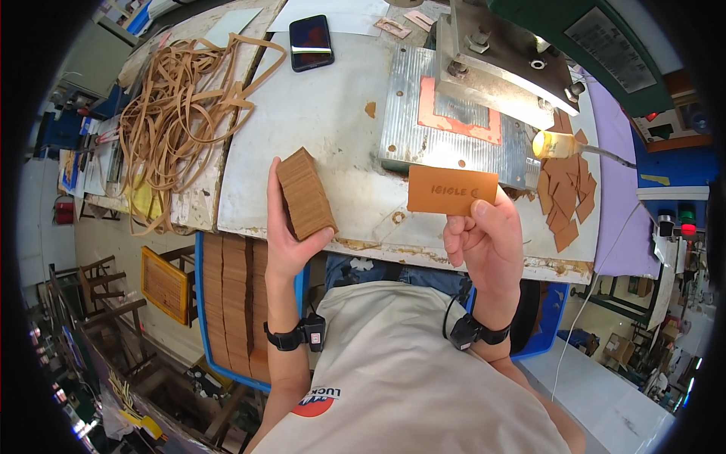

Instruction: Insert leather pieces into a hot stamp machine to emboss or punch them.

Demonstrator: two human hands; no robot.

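Note:
My left hand [283, 246] grips a thick stack of brown leather pieces [306, 193], its thumb along the near end and its fingers along the left side. Between the thumb and fingers of my right hand [493, 240] is a single tan leather piece [442, 189], flat and rectangular, held up by its lower right corner with dark marking on its face. That piece is just in front of the press's metal plate [401, 113], on which a reddish rectangular frame [427, 113] lies.
The press's upper block [499, 68] and a yellow-headed lamp [554, 144] overhang the right side. Loose leather scraps [563, 193] lie beside them. Tangled brown strips [178, 113] cover the left, near a phone [311, 44]. Below the table edge, a blue crate [203, 303] holds leather stacks.

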